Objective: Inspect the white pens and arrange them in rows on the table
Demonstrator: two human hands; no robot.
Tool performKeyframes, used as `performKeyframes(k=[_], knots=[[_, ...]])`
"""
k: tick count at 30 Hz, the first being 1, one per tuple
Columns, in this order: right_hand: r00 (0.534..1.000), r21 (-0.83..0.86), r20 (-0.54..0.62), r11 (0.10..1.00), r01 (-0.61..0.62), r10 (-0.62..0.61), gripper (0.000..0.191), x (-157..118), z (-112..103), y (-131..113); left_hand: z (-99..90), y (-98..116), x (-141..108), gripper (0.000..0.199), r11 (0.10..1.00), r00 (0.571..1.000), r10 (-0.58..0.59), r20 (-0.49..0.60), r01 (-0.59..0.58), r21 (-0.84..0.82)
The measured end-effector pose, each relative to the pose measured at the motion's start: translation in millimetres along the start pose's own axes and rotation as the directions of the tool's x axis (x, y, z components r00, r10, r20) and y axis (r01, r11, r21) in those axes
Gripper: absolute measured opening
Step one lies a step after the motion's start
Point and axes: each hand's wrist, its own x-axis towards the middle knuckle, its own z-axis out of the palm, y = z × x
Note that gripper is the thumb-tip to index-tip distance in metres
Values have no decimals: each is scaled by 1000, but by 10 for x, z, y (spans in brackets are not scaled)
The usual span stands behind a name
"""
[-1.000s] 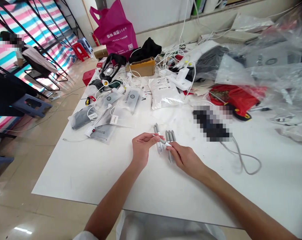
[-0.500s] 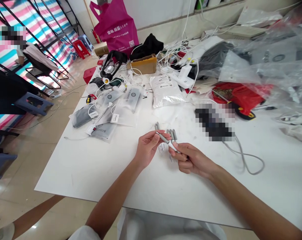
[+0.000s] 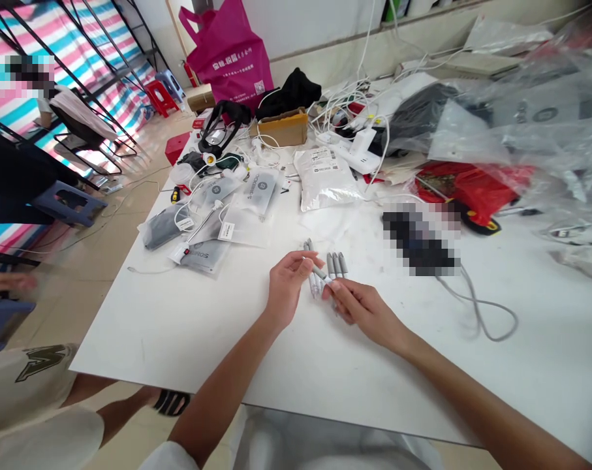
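Between my two hands is a grey-and-white pen [image 3: 319, 271], held at a slant above the table. My left hand [image 3: 286, 284] pinches its grey end between thumb and fingers. The fingers of my right hand [image 3: 357, 301] close round the white end and hide part of it. Just beyond my hands, several similar grey pens [image 3: 337, 263] lie side by side on the white table [image 3: 202, 346]. A second small group of pens [image 3: 312, 282] lies beside my left fingertips, partly covered by the hands.
Plastic pouches [image 3: 210, 258] and cables lie on the left. A white packet [image 3: 325, 179], a cardboard box [image 3: 280, 127] and tangled cords stand behind. On the right are a blurred-out dark object [image 3: 420, 241] with a grey cable and plastic bags [image 3: 530, 124]. Another person's legs [image 3: 36, 398] show at lower left.
My right hand has shifted slightly left and turned along the pen, and the pen has moved a little left. At lower left, another person has come further into view.
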Motion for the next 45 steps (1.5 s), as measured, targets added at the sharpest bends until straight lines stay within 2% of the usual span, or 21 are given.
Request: performKeyframes(k=[1, 3, 5, 6, 7, 9, 11, 12, 13, 15, 18, 20, 22, 23, 25, 27, 28, 33, 39, 43, 45], knots=[[992, 170, 95, 980, -103, 88, 49, 3, -32, -21, 8, 9, -12, 38, 999, 998, -19, 65, 21, -32], [931, 402, 295, 856, -326, 216, 46, 8, -97, -59, 18, 23, -36, 41, 992, 984, -68, 162, 84, -98], [868, 470, 420, 754, -459, 267, 45, 9, -134, -80, 14, 27, -50, 31, 986, 977, -86, 193, 111, -125], [859, 476, 436, 743, -472, 266, 46, 8, -132, -84, 8, 25, -52, 28, 987, 979, -78, 186, 102, -122], [869, 471, 426, 758, -451, 253, 47, 5, -115, -84, 2, 22, -50, 26, 990, 983, -67, 168, 86, -111], [930, 411, 316, 857, -312, 187, 50, -5, -48, -73, -8, 16, -39, 27, 996, 993, -46, 110, 54, -72], [989, 198, 125, 975, -99, 75, 52, -17, 28, -49, -10, 15, -28, 28, 999, 999, -28, 47, 29, -23], [999, 32, 32, 999, 1, -2, 53, -22, 58, -33, -8, 16, -24, 28, 1000, 1000, -16, 18, 16, 1], [995, -148, -42, 986, 79, -87, 52, -24, 78, -14, -5, 16, -20, 27, 1000, 1000, -6, -10, 6, 21], [966, -454, -108, 876, 163, -236, 51, -21, 90, 31, 0, 8, -15, 25, 999, 998, 1, -64, 2, 47], [934, -666, -104, 721, 191, -342, 49, -5, 65, 97, 0, -30, -1, 24, 998, 990, -4, -138, 13, 60], [924, -699, -98, 686, 201, -370, 46, 7, 39, 124, -2, -59, 10, 28, 998, 981, 18, -193, -5, 69], [918, -688, -98, 693, 215, -383, 42, 17, 8, 136, 2, -71, 17, 37, 998, 977, 30, -212, -17, 60], [919, -676, -101, 704, 218, -382, 41, 23, -9, 139, 8, -68, 18, 38, 999, 982, 24, -186, -17, 43], [920, -657, -115, 724, 212, -374, 42, 36, -46, 142, 21, -46, 15, 38, 1000, 998, -11, -64, 11, 3], [920, -646, -133, 736, 201, -368, 44, 49, -77, 143, 27, -22, 10, 42, 999, 998, -33, 55, 33, -2], [921, -643, -137, 740, 198, -365, 45, 53, -88, 141, 25, -15, 10, 41, 999, 997, -36, 75, 35, 14], [927, -630, -91, 742, 229, -364, 46, 53, -99, 112, -21, -45, 35, 30, 992, 1000, 2, -26, 1, 125], [905, -689, -72, 677, 259, -420, 39, 81, -154, 150, -43, -94, 68, 27, 993, 999, -15, 47, 9, 115], [917, -725, -74, 652, 221, -393, 32, 102, -186, 213, -44, -121, 77, 26, 992, 997, -79, 17, 77, 101], [927, -738, -86, 649, 186, -364, 29, 102, -182, 220, -38, -118, 74, 27, 990, 998, -64, -14, 65, 127]])
